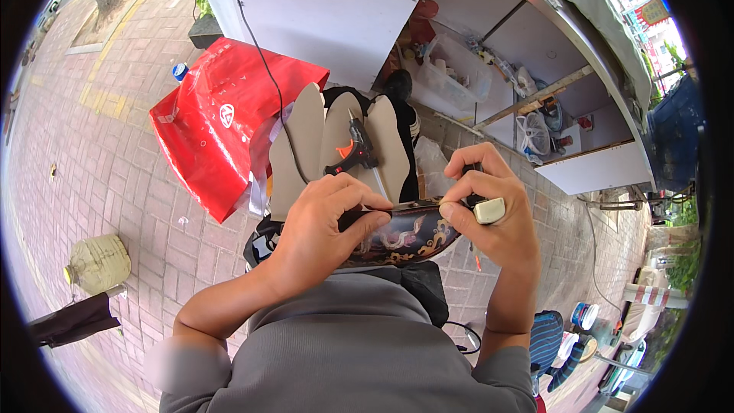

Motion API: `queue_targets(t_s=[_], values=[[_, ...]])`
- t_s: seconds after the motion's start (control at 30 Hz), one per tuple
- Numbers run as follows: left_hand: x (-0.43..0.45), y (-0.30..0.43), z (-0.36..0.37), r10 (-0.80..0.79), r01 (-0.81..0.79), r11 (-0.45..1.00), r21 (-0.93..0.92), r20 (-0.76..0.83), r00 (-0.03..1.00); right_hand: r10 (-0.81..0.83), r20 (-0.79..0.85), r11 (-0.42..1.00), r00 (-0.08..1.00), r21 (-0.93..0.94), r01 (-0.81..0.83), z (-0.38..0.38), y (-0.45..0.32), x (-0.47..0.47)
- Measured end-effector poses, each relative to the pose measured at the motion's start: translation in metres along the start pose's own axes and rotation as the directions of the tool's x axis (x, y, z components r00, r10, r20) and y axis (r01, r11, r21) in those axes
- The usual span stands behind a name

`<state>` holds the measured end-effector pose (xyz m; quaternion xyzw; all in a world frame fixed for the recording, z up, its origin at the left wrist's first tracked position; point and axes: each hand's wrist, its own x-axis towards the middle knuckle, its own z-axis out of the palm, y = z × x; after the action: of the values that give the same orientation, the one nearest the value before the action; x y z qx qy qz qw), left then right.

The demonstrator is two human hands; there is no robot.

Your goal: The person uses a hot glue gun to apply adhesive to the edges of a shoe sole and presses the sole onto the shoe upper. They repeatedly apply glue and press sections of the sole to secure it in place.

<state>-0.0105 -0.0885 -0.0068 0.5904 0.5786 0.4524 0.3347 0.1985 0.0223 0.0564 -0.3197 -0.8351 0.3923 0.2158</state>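
Close to my body, a dark patterned piece with gold and red figures and a stitched edge [407, 234] is held between both hands; it may be a bag or a shoe upper. My left hand [331, 223] pinches its upper edge between thumb and fingers. The thumb and forefinger of my right hand [498, 206] pinch the same edge farther right. That hand also holds a tool with a pale, blunt end [489, 211], its dark part mostly hidden by the fingers. Beyond, a black and orange hot glue gun [359, 146] lies on beige shaped sheets [296, 149] over my lap.
A red bag [221, 120] lies left of the lap, and a black cable [261, 51] runs over it. Ahead stands a white panel [321, 6], with an open compartment holding a clear plastic bin [456, 71]. A yellowish jug [100, 264] stands on the paving at left.
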Motion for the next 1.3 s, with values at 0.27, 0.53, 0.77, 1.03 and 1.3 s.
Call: queue_targets(t_s=[0.27,0.53,0.77,1.03,1.3], values=[[0.004,0.0,0.001,-0.045,0.046,0.997,-0.062,0.02,0.999,0.013,-0.015,1.0,1.0,-0.016,-0.014,0.002,-0.002,0.0],[0.004,0.0,0.003,0.018,-0.018,0.999,-0.042,-0.013,1.0,-0.035,-0.019,0.998,0.999,-0.043,0.034,-0.002,0.005,0.0],[0.036,0.0,0.009,0.276,-0.244,0.948,0.205,-0.145,0.95,-0.097,-0.603,0.979,0.792,0.083,0.184,-0.051,-0.009,0.008],[0.072,0.026,0.025,0.511,-0.46,0.741,0.49,0.034,0.859,-0.273,-0.672,0.859,0.688,0.151,0.489,-0.041,-0.032,0.045],[0.079,0.033,0.024,0.449,-0.431,0.753,0.497,0.091,0.889,-0.066,-0.731,0.913,0.68,0.231,0.336,-0.022,-0.038,0.057]])
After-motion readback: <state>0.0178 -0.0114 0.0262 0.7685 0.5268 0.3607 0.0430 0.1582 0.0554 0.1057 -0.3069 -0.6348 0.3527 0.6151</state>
